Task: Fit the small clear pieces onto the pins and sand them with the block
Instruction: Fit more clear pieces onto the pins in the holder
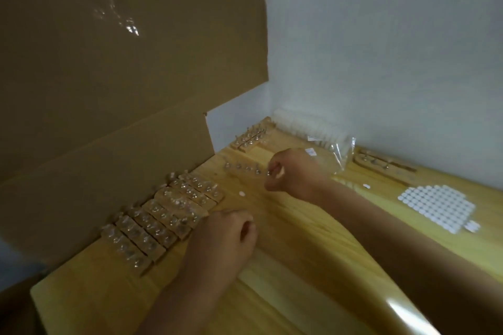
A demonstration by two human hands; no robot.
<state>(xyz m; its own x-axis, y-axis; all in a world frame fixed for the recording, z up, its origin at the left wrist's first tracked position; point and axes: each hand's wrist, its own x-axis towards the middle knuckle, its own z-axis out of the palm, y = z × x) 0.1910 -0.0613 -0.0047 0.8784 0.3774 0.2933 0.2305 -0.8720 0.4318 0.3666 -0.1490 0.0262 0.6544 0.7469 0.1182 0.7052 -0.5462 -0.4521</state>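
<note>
Right hand (294, 175): fingers curled tight together, thumb tucked against them. Fingertips sit right at the end of the row of pins (245, 168) standing on the table (299, 266); the row runs off to the left of those fingertips. Too blurred to tell whether a clear piece is pinched there.

Left hand (223, 236): fingers curled under, thumb lying along the side, hand resting on the table. Can't tell if anything is inside the curl.

Just left of the left fingers: wooden strips (152, 228) laid side by side, each carrying a line of clear pieces (181, 202). The nearest strip end is just beside the knuckles; contact unclear. Behind the strips, a cardboard sheet (122, 76) stands upright.

Between the two sets of fingers: one small white dot (241, 193) flat on the table, touching neither hand.

Beyond the right fingers, further back: another pin strip (250, 137) and a plastic bag (330, 141) by the wall.

Right of the right wrist, well apart: sheet of white dots (438, 207).
</note>
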